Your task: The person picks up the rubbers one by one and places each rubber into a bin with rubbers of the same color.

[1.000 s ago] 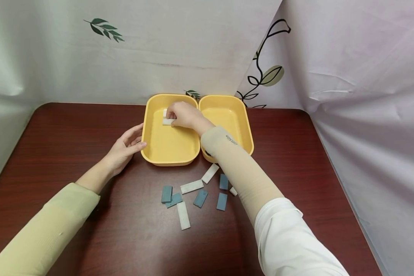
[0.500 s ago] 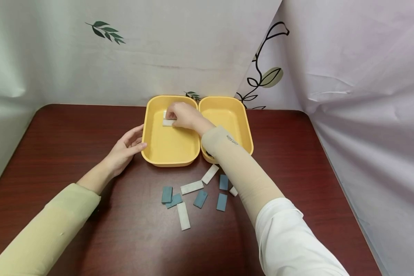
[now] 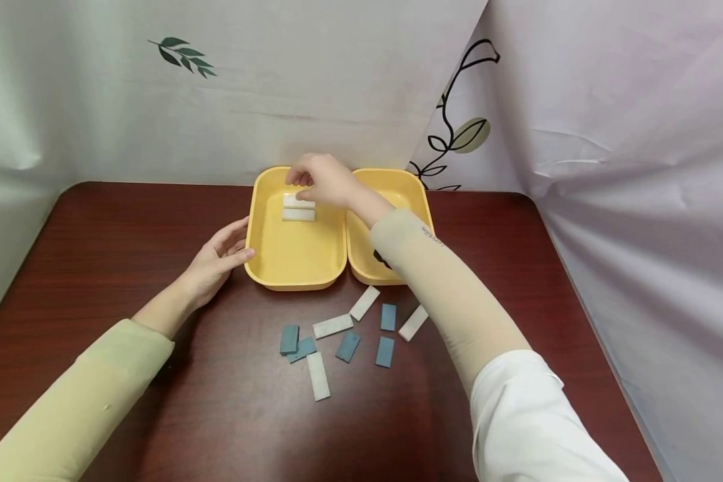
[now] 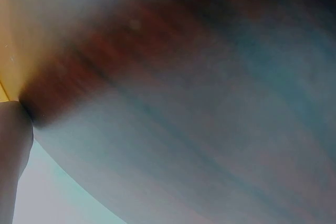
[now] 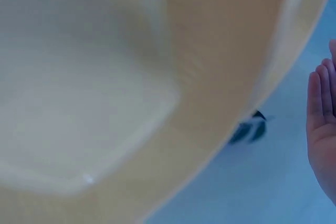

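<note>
My left hand (image 3: 217, 260) rests against the outer left side of the left yellow tray (image 3: 295, 281), its thumb at the rim. In the left wrist view, a digit (image 4: 13, 145) shows near a sliver of yellow. Over the back of that tray hangs my right hand (image 3: 328, 181), fingers loosely bent, holding nothing that I can see. Just below its thumb, two white rectangular tiles (image 3: 298, 215) lie side by side on the tray floor. The right wrist view shows the right hand's fingers (image 5: 315, 98) at its edge, beside a blurred tray wall (image 5: 226, 51).
A second yellow tray (image 3: 367, 276) adjoins on the right, partly under my right forearm, with a dark item (image 3: 381, 259) in it. In front, several white tiles (image 3: 333, 326) and blue-grey tiles (image 3: 384, 352) lie scattered on the dark red table (image 3: 217, 402). A patterned curtain (image 3: 337, 80) stands behind.
My right hand has let go of the white tile and lifted up and back, so both white tiles show more fully. The left hand keeps its place at the tray.
</note>
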Tool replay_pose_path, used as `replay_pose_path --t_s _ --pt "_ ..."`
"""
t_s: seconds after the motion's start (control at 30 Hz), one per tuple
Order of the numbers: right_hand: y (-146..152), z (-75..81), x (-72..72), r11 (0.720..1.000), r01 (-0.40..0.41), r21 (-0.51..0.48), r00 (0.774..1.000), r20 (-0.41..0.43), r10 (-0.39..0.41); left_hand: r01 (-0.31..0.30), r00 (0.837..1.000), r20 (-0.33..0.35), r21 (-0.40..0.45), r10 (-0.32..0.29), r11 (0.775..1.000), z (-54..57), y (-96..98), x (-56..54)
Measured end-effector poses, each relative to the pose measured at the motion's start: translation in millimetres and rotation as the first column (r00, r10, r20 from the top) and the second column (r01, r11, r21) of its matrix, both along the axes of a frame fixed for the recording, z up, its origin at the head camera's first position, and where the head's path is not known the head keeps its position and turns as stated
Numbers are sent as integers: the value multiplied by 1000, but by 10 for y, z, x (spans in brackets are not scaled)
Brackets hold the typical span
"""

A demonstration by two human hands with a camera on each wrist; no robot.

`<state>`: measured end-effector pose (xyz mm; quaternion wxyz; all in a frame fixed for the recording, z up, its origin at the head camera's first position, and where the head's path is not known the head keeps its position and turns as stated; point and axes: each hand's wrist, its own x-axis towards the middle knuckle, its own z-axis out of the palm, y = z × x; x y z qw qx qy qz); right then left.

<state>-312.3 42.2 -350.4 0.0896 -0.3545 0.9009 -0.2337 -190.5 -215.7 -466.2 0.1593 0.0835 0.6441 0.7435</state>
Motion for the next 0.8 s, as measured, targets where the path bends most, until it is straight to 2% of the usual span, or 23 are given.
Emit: replay_pose_path --t_s 0.2,0.37,0.57,0.8 --pt "143 202 113 999 -31 -26 1000 5 31 2 1000 -3 2 -2 1000 -3 -6 7" --pt "315 297 262 999 -38 -36 999 24 39 4 1000 -7 -2 -4 1000 -1 -1 3" --pt "543 327 442 998 -27 -65 999 39 30 2 1000 -10 -10 -2 1000 4 2 -4" --pt "795 280 621 997 -52 -62 998 -23 51 5 1000 -6 -9 -5 1000 13 -11 9"
